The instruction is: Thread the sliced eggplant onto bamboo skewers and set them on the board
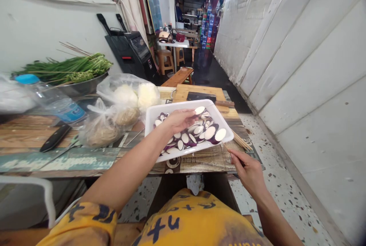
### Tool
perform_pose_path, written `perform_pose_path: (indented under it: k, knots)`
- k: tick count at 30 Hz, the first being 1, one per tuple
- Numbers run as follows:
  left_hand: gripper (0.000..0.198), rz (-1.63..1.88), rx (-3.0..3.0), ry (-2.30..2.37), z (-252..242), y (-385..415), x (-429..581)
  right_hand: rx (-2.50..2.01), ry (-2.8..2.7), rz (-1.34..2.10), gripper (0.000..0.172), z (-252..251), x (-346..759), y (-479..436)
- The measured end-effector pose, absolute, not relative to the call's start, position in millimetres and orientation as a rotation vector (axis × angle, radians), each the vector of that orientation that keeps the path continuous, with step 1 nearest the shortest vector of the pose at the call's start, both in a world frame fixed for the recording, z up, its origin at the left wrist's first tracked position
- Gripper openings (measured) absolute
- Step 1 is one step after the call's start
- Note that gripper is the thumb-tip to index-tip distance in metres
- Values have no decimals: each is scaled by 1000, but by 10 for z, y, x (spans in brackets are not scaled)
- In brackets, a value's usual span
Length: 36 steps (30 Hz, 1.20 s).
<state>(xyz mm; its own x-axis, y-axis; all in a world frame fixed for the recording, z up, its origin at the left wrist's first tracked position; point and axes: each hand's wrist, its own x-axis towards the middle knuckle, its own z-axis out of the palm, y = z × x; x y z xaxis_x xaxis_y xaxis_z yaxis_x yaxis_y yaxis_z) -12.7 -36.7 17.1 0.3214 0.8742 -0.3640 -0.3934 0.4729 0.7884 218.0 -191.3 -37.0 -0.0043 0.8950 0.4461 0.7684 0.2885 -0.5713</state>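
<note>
The step in hand looks to be threading cut eggplant onto a stick. Taking the tray (pixel 220 119) as the clock's centre, the left hand (pixel 180 121) reaches in from about seven o'clock, its grip closed lightly — fingertips and thumb pinching one slice (pixel 199 111) by its edge, towards one o'clock. The right hand (pixel 248 169) sits outside the tray at four o'clock, thumb and forefinger closed on a skewer (pixel 225 147) that points up over the rim. At its far end, near three o'clock, a pair of slices (pixel 220 135) appear to be already on it; their overlap hides just where the stick runs. More slices (pixel 185 138) lie loose in the tray, on the worktop (pixel 194 164).

The next move, as I judge it, calls for bringing the pinched slice and the skewer tip together, the slice held firmly by its edges and the fingers clear of the point. A crooked push could split the flesh. Spare skewers (pixel 242 140) lie at three o'clock, just beside the tray; the cleaver (pixel 200 96) rests on the board (pixel 180 92) at twelve.
</note>
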Motion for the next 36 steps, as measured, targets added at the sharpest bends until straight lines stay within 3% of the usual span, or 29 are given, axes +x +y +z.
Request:
perform_pose_path:
  k: [36]
  knots:
    - [14, 1047, 587, 886, 242, -454, -46, -1488, -1782, 236, 25, -370, 2172, -1916]
